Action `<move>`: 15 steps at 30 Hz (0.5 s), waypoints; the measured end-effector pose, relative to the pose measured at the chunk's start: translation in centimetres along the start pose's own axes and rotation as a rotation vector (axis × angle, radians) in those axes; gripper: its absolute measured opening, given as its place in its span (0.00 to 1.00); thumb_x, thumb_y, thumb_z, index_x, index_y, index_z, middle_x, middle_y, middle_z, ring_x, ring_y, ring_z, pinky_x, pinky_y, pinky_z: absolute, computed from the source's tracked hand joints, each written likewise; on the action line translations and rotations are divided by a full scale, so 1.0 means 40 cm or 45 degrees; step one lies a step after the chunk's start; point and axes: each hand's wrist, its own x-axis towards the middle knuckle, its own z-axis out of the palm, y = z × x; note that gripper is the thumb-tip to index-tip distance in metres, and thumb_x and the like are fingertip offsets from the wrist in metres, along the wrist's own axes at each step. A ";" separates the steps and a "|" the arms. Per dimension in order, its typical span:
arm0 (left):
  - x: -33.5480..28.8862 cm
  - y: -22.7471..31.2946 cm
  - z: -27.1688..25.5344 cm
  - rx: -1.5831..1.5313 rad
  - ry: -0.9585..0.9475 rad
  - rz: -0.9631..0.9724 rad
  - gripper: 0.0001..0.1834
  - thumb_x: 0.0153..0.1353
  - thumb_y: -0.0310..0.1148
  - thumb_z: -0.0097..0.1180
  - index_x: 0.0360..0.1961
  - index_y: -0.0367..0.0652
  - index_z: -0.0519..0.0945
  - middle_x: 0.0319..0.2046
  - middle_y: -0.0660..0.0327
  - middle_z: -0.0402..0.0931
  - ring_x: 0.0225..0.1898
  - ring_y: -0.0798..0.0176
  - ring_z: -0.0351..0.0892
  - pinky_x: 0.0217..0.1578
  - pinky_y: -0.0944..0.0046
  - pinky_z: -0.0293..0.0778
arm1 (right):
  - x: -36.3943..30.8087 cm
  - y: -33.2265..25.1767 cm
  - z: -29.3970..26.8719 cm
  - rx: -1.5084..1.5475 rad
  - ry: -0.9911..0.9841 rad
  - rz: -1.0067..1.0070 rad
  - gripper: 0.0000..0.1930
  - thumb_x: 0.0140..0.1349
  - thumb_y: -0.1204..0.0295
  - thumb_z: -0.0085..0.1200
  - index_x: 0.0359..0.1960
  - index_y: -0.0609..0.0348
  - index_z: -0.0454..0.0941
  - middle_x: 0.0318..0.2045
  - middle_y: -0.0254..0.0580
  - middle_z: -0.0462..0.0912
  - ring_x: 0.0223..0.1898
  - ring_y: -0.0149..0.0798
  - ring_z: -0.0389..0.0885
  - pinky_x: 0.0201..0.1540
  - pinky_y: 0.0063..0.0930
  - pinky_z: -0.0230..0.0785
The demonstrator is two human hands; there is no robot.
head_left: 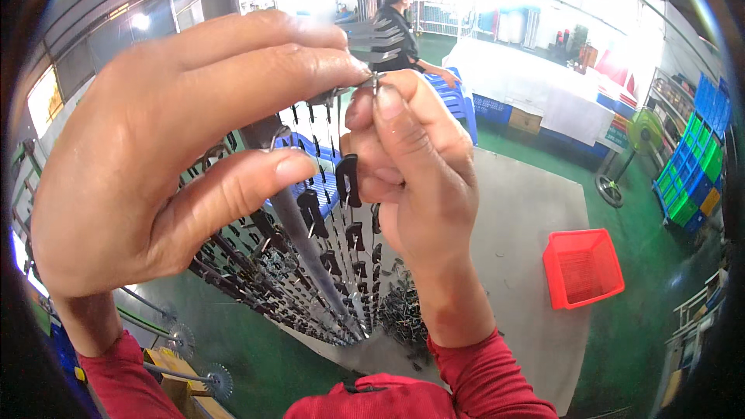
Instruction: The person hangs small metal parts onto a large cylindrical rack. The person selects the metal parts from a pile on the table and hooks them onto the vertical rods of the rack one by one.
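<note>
In front of me my left hand (155,132) reaches across, its index fingertip meeting the tip of my right thumb. Several thin grey metal strips (376,37), smeared by motion, stick out past its fingers and seem held behind them. Its thumb stands apart, close to a bent metal hook (278,136). My right hand (419,147) is closed, thumb and index pinching a small thin metal hook (375,84). Just below hang black clip-like parts (348,180) on vertical lines, in many rows. The upper ends of these lines are hidden by my hands.
A grey pole (299,221) runs down among the rows. Loose dark parts (400,306) are heaped on a grey sheet (535,209), with a red plastic basket (586,268) to the right. Beyond stand a blue chair (458,105), a seated person (396,31) and a green fan (644,132).
</note>
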 end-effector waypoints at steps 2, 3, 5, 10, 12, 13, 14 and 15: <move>0.001 0.001 0.000 -0.009 0.010 0.001 0.28 0.60 0.47 0.49 0.53 0.35 0.74 0.51 0.44 0.73 0.53 0.42 0.73 0.54 0.54 0.67 | -0.003 0.000 -0.008 0.039 -0.016 -0.012 0.11 0.71 0.66 0.42 0.34 0.62 0.70 0.17 0.24 0.61 0.17 0.18 0.55 0.17 0.14 0.47; 0.002 0.001 -0.001 -0.008 0.011 0.000 0.28 0.60 0.47 0.49 0.53 0.35 0.74 0.51 0.44 0.72 0.54 0.42 0.73 0.54 0.54 0.67 | -0.002 -0.001 -0.017 0.059 0.024 -0.037 0.11 0.70 0.66 0.42 0.35 0.62 0.70 0.17 0.24 0.61 0.16 0.18 0.55 0.17 0.14 0.46; 0.004 0.000 -0.002 0.005 0.005 -0.007 0.28 0.60 0.47 0.49 0.53 0.35 0.74 0.51 0.44 0.72 0.54 0.42 0.73 0.54 0.55 0.67 | 0.006 -0.008 -0.045 0.152 0.022 -0.124 0.11 0.70 0.67 0.43 0.35 0.62 0.70 0.16 0.24 0.61 0.16 0.18 0.55 0.17 0.15 0.45; 0.009 -0.002 0.003 0.073 0.053 -0.055 0.26 0.60 0.44 0.52 0.54 0.36 0.73 0.51 0.44 0.72 0.54 0.42 0.73 0.54 0.55 0.67 | -0.008 -0.048 -0.139 -0.322 0.193 0.075 0.12 0.69 0.66 0.43 0.33 0.61 0.71 0.15 0.24 0.61 0.15 0.19 0.54 0.17 0.16 0.43; 0.011 -0.002 0.004 0.105 0.061 -0.052 0.27 0.58 0.44 0.54 0.54 0.36 0.73 0.51 0.44 0.72 0.54 0.41 0.73 0.54 0.54 0.67 | -0.012 -0.062 -0.189 -0.577 0.171 0.089 0.12 0.68 0.65 0.43 0.33 0.61 0.74 0.16 0.27 0.67 0.16 0.20 0.61 0.19 0.16 0.50; 0.011 -0.002 0.002 0.143 0.044 -0.045 0.29 0.56 0.45 0.56 0.55 0.37 0.73 0.52 0.44 0.72 0.54 0.42 0.72 0.54 0.54 0.67 | -0.018 -0.062 -0.211 -0.789 0.225 0.189 0.12 0.68 0.65 0.44 0.34 0.61 0.75 0.17 0.29 0.69 0.17 0.22 0.64 0.21 0.17 0.54; 0.011 -0.002 -0.001 0.182 0.028 -0.037 0.30 0.55 0.46 0.57 0.55 0.37 0.72 0.52 0.45 0.71 0.55 0.42 0.71 0.54 0.54 0.66 | -0.028 -0.061 -0.232 -0.939 0.215 0.240 0.12 0.67 0.66 0.45 0.35 0.62 0.76 0.17 0.31 0.71 0.19 0.24 0.68 0.23 0.18 0.58; 0.012 -0.001 -0.004 0.221 0.012 -0.029 0.32 0.53 0.46 0.58 0.56 0.38 0.72 0.52 0.45 0.71 0.56 0.42 0.71 0.55 0.53 0.66 | -0.035 -0.060 -0.253 -1.080 0.171 0.244 0.12 0.67 0.66 0.45 0.37 0.63 0.76 0.18 0.32 0.73 0.21 0.25 0.71 0.25 0.19 0.62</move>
